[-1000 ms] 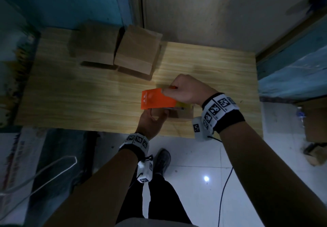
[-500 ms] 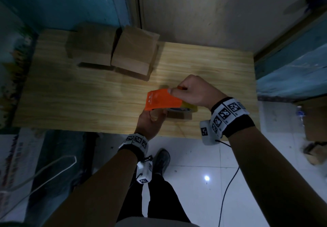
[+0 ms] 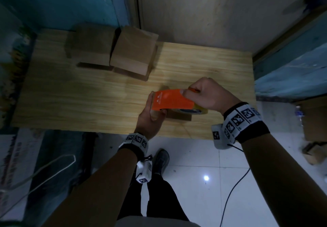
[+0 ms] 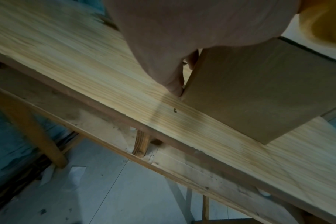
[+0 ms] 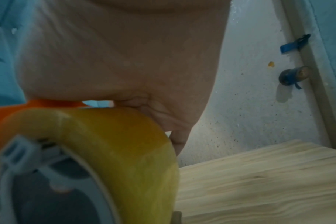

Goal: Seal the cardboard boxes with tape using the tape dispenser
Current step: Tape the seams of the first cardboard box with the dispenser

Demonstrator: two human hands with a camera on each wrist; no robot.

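Observation:
My right hand (image 3: 208,95) grips an orange tape dispenser (image 3: 169,101) with a yellowish tape roll (image 5: 109,144) over a small cardboard box (image 4: 259,91) near the table's front edge. In the head view the box (image 3: 178,116) is mostly hidden under the dispenser. My left hand (image 3: 152,117) holds the box's left end, fingers curled round its side and thumb up against the dispenser's front. In the left wrist view the left hand (image 4: 173,63) lies against the box's side wall.
Two more cardboard boxes (image 3: 93,49) (image 3: 132,54) stand side by side at the back left of the wooden table (image 3: 70,93). A wall rises behind the table. A black cable (image 3: 231,191) hangs over the white tiled floor.
The dispenser and my right hand have slid to the right along the box top. My left hand has stayed at the box's left end.

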